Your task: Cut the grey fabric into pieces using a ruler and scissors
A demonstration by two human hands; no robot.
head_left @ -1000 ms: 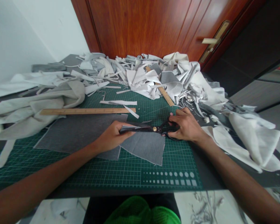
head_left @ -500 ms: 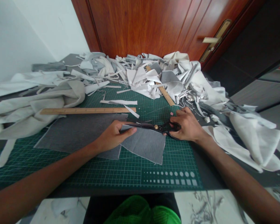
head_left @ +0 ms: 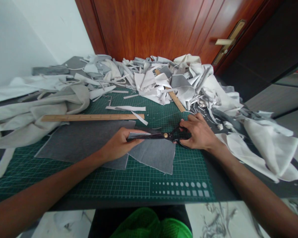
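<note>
Grey cloth [head_left: 156, 154] in left hand [head_left: 118, 143], scissors [head_left: 166, 135] in right hand [head_left: 199, 133], fingers closed on each; cutting seems the present step, the next snip likely requiring steady tension.

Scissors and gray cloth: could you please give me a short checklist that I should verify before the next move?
1. Right hand holds the black scissors by the handles: ok.
2. Left hand pinches the small gray cloth piece: ok.
3. Left fingers well away from the blades: not ok, the tips lie right beside them.
4. Blade tips free of skin contact: cannot tell.
5. Left wooden ruler apart from the scissors: ok.
</note>
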